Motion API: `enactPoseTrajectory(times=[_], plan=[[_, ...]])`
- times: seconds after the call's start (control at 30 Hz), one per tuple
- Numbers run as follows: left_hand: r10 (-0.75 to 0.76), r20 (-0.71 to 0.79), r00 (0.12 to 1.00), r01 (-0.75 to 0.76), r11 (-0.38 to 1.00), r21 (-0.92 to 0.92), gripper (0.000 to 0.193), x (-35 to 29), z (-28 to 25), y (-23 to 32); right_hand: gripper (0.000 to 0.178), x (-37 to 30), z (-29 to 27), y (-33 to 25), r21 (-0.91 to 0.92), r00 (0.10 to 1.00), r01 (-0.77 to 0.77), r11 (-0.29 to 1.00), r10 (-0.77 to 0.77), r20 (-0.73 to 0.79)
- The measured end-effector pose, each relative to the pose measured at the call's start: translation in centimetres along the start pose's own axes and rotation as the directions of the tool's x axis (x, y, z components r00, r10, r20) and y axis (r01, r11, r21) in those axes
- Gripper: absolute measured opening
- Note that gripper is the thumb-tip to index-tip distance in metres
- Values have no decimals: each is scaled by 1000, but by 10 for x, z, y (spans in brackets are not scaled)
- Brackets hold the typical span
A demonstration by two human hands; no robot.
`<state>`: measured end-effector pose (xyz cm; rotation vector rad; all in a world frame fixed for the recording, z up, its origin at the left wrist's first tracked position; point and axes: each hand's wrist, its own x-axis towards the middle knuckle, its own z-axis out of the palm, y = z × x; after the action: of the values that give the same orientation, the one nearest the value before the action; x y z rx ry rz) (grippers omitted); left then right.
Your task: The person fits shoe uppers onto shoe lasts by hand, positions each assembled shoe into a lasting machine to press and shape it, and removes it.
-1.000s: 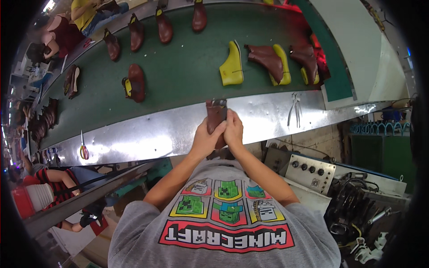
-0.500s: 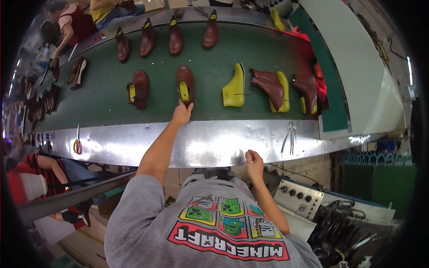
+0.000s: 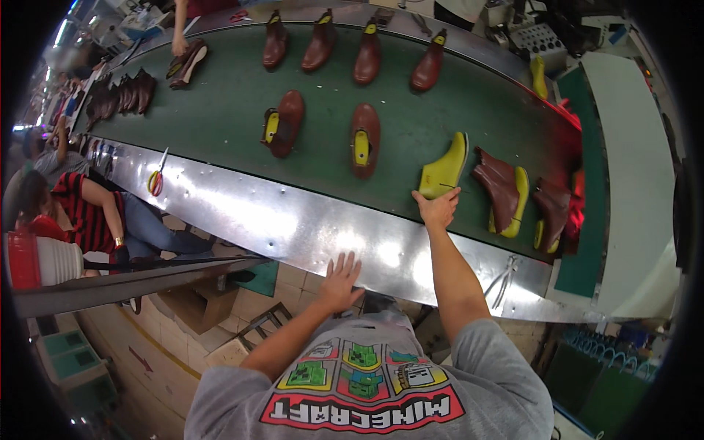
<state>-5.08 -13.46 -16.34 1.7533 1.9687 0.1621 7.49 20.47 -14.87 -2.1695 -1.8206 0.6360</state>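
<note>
My right hand (image 3: 438, 209) reaches over the belt and grips the near end of a yellow shoe last (image 3: 446, 167), thumb on one side and fingers on the other. The last lies on its side, toe pointing away. My left hand (image 3: 341, 282) lies on the metal edge (image 3: 293, 235), fingers spread, holding nothing. Ahead of it, a brown boot (image 3: 364, 139) with a yellow last inside stands on the green belt (image 3: 220, 139). Right of the gripped last lie a brown boot upper (image 3: 495, 187) beside a yellow last (image 3: 521, 202), and another brown upper (image 3: 551, 209).
Another brown boot (image 3: 288, 125) stands further left; several more line the far side. Pliers (image 3: 502, 282) and scissors (image 3: 158, 174) lie on the metal edge. A white panel (image 3: 636, 183) rises at the right. A co-worker's hand (image 3: 179, 46) is near dark shoes (image 3: 187, 64) at the far left.
My left hand has let go of the brown boot and come back to the metal edge. My right hand has reached forward and taken hold of the yellow last. The view has turned.
</note>
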Motion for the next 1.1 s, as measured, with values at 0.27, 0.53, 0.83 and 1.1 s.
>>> enactPoseTrajectory(times=[0.27, 0.53, 0.83, 1.1], plan=[[-118, -87, 989, 83, 938, -336, 78, -44, -5, 6, 119, 15, 11, 4, 263, 992, -116, 958, 124, -13], [-315, 229, 921, 235, -18, -972, 71, 42, -101, 25, 71, -168, -132, 94, 688, 509, -660, 302, -494, 705], [-332, -30, 943, -125, -267, -955, 39, 68, -259, 102, 115, -296, -203, 67, 871, 627, -491, 4, -692, 357], [-236, -338, 911, -366, -85, -927, 25, 8, -275, 164, 51, -332, -182, 71, 474, 927, 335, 814, -374, -12]])
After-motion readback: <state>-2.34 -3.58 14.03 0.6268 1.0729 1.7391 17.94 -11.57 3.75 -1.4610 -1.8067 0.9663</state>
